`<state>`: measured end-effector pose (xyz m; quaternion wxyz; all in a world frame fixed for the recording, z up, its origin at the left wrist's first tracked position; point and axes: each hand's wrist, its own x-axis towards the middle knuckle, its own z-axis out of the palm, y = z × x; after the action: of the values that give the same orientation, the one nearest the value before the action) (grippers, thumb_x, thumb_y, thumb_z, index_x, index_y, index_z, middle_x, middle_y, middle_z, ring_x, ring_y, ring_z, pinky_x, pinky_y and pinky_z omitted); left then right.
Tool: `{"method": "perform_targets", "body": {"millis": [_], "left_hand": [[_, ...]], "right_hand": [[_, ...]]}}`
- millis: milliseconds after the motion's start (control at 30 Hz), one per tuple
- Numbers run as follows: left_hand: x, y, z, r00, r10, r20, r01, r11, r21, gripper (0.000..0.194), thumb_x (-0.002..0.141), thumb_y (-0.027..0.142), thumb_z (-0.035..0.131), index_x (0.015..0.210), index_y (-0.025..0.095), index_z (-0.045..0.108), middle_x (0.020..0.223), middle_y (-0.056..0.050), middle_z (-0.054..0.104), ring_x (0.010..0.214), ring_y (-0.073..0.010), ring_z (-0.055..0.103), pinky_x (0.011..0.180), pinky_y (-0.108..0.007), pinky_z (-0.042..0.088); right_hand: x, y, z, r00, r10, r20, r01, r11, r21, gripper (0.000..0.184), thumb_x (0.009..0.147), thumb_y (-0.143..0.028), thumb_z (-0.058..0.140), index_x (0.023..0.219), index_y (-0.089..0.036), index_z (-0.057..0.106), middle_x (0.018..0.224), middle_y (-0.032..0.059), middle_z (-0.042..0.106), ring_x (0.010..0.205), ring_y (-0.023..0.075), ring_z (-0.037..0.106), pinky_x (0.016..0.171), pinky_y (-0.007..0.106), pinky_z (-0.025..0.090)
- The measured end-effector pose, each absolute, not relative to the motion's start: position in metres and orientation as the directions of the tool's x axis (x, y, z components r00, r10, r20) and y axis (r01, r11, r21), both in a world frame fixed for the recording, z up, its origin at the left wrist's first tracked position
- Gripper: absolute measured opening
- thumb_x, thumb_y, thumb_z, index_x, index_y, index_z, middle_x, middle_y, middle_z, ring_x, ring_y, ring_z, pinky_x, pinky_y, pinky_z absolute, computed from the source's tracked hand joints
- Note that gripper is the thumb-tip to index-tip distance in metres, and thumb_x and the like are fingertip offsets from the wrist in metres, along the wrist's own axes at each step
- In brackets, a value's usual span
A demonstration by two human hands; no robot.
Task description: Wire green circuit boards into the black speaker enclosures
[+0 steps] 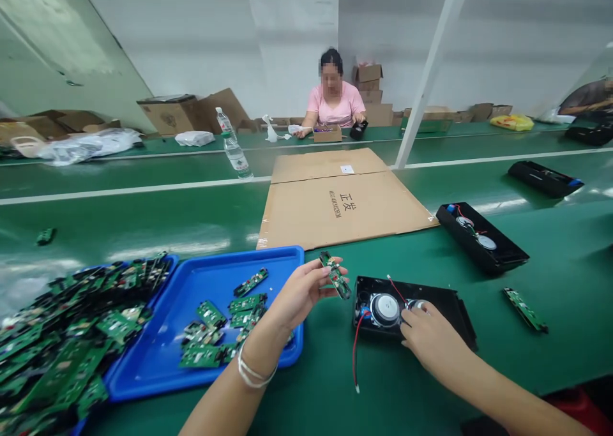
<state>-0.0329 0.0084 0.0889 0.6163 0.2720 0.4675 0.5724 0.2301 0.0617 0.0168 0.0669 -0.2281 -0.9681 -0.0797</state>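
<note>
My left hand (301,292) pinches a narrow green circuit board (335,275) and holds it up just left of a black speaker housing (447,308). The housing lies open on the green table with a round speaker (384,308) inside and red wires (355,353) trailing out. My right hand (428,337) rests on the housing, fingers curled at the parts right of the speaker. What its fingertips hold is hidden.
A blue tray (163,353) with several green boards sits at left, beside a heap of boards (57,334). Another open housing (481,238), a loose board (525,308), flat cardboard (340,200) and a water bottle (232,145) lie beyond. A person in pink (332,101) works opposite.
</note>
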Motion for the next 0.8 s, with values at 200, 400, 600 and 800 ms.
{"method": "perform_targets", "body": {"millis": [200, 400, 600, 800], "left_hand": [[-0.031, 0.002, 0.08, 0.035, 0.943, -0.33, -0.449, 0.31, 0.838, 0.033, 0.077, 0.026, 0.067, 0.107, 0.011, 0.064, 0.101, -0.015, 0.069, 0.084, -0.0213, 0.065, 0.068, -0.029, 0.05], [-0.031, -0.001, 0.081, 0.063, 0.945, -0.32, -0.43, 0.316, 0.846, 0.034, 0.077, 0.03, 0.069, 0.106, 0.012, 0.065, 0.098, -0.013, 0.069, 0.081, -0.0188, 0.065, 0.07, -0.028, 0.049], [-0.033, -0.003, 0.081, 0.037, 0.967, -0.253, -0.319, 0.251, 0.914, 0.03, 0.08, 0.031, 0.067, 0.103, 0.013, 0.064, 0.103, -0.012, 0.068, 0.084, -0.015, 0.063, 0.067, -0.022, 0.048], [-0.026, -0.005, 0.083, -0.083, 0.952, -0.294, -0.424, 0.234, 0.875, 0.029, 0.071, 0.017, 0.072, 0.092, 0.018, 0.053, 0.086, -0.005, 0.07, 0.081, -0.0182, 0.069, 0.067, -0.023, 0.053]], "right_hand": [[0.181, 0.025, 0.028, -0.858, 0.141, 0.493, 0.23, 0.965, 0.125, 0.025, 0.083, -0.011, 0.052, 0.104, -0.022, 0.06, 0.111, 0.0074, 0.06, 0.091, 0.0227, 0.051, 0.082, 0.04, 0.037], [0.161, 0.019, 0.023, -0.909, 0.023, 0.416, -0.012, 0.996, -0.083, 0.021, 0.087, -0.007, 0.046, 0.075, -0.018, 0.059, 0.087, 0.0035, 0.066, 0.085, 0.0179, 0.056, 0.086, 0.041, 0.04], [0.16, 0.042, 0.033, -0.472, 0.797, 0.376, -0.057, 0.398, -0.916, 0.027, 0.095, -0.03, 0.045, 0.121, -0.021, 0.048, 0.079, 0.0026, 0.069, 0.059, 0.0127, 0.064, 0.062, 0.028, 0.054], [0.154, 0.063, 0.034, -0.455, 0.89, 0.033, -0.134, -0.032, -0.991, 0.047, 0.088, -0.054, 0.049, 0.113, -0.015, 0.055, 0.068, 0.0004, 0.06, 0.035, 0.005, 0.041, 0.033, 0.02, 0.035]]}}
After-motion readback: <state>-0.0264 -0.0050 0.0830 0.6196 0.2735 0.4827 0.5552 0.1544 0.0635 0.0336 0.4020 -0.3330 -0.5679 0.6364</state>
